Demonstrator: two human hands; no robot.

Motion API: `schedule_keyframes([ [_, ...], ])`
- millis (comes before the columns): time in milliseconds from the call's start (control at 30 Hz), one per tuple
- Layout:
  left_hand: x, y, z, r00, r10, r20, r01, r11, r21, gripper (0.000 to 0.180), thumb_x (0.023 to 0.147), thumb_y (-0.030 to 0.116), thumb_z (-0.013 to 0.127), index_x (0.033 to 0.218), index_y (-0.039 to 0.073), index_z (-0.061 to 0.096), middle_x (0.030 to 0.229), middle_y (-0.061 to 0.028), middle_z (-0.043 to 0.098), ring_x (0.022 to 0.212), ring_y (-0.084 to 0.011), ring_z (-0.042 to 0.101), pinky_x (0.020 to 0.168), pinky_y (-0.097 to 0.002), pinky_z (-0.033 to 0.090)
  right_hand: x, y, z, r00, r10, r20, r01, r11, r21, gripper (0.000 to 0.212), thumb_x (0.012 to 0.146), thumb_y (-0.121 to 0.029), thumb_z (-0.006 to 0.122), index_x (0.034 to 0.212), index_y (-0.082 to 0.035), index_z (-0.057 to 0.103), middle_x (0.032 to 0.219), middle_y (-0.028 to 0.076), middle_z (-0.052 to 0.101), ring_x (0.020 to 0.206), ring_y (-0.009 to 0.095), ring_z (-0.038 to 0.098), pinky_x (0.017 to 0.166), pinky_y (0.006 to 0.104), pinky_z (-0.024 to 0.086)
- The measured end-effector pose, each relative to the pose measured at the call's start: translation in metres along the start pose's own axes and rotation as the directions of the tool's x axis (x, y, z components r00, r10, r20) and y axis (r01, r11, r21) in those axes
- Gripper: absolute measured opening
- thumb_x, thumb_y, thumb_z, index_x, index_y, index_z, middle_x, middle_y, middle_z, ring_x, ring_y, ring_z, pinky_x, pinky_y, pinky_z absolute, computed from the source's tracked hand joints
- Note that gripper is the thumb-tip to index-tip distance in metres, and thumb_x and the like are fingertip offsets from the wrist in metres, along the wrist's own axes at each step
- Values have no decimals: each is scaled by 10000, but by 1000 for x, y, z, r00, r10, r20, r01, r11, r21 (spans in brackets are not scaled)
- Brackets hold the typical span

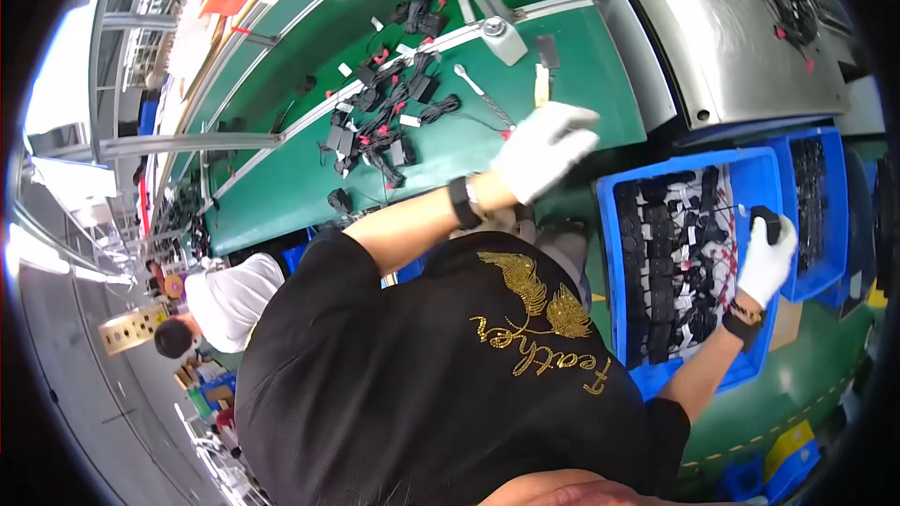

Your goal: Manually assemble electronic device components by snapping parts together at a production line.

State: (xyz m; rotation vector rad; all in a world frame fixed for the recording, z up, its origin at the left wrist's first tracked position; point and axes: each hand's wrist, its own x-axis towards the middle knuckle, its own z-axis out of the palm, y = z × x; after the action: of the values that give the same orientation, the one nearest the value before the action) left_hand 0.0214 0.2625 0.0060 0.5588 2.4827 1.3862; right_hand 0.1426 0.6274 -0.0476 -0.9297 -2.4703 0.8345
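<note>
My right hand (768, 260), in a white glove, grips a black power adapter (764, 223) over the right side of a blue crate (611, 253). Inside that crate lie rows of black adapters (661, 244) with bundled cables and some red parts. My left hand (546, 152), also gloved in white, hovers at the near edge of the green workbench (591, 66). Its fingers are spread and nothing shows in them. Close by on the bench is a dark braided cable (495, 111) with a white end.
A heap of black adapters and cables (375, 122) covers the middle of the bench. A white bottle (503, 40) stands near the metal post. To the right are a steel machine (741, 56) and a second blue crate (841, 215). Another person (230, 300) is at the left.
</note>
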Motion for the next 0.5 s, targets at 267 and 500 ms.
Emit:
schedule_keyframes([
  [267,10,-167,-153,919,-168,-356,301,882,361,563,762,380,693,1187,21,603,1153,-218,593,1097,-327,559,965,-405,430,-40,49,199,957,194,215,-133,953,-271,447,825,-180,679,1222,-74,501,1199,171,571,1016,370,591,852,438,491],
  [500,124,-244,-236,852,-79,-517,449,617,646,778,680,478,763,1299,70,526,1327,-202,507,1238,-339,479,1029,-395,408,-33,99,209,873,-168,458,325,901,-289,422,847,-155,622,1222,24,551,1286,255,513,1219,391,463,1029,408,383],
])
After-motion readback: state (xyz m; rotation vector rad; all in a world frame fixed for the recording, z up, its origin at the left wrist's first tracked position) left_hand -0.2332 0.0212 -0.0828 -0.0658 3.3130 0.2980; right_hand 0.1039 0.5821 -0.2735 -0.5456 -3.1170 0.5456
